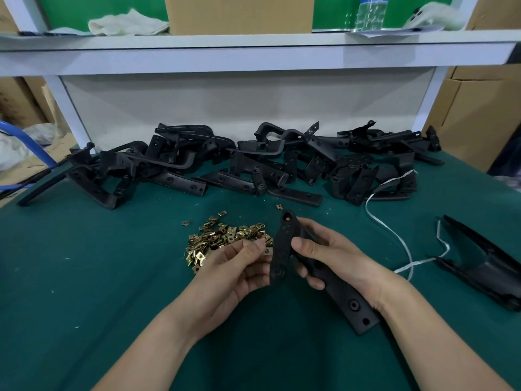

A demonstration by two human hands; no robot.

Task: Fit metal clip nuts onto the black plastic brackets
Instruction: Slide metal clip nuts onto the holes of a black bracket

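Room: workshop bay. White shelf frame (253,56) spans the far side, carrying a cardboard box (239,14), a pale cloth (127,24) and a clear bottle (370,12). More cartons stand beyond the right edge.

Surface: desk (84,277) covered in dark green felt, flecked with pale shavings.

Stock, far edge: heap of black plastic brackets (239,162) strewn from the far-left corner to the far-right corner, tangled, no common direction.

Right edge: one large black moulded part (485,266) lying apart; a white cord (394,232) loops between it and the hands.

Centre: pile of brass-coloured clip nuts (222,238), loose, just beyond the left hand; two strays sit a little farther out.

Work piece: held bracket (282,249), raised off the felt near the desk's middle. Two limbs show: one flat perforated arm running near to far with its rounded tip toward the heap, the other slanting toward the near-right, its end low over the felt.

Right hand (335,258): wrapped round the bracket's bend, thumb on the flat arm.

Left hand (239,266): fingers pinched narrow on a single clip nut (267,251), touching or just beside the flat arm's left edge.

Key relation: nut lies left of the arm; the slide-on presumably runs left to right, across the arm's long axis. Left hand is nearer. Whether the nut's mouth has engaged the edge cannot be told.
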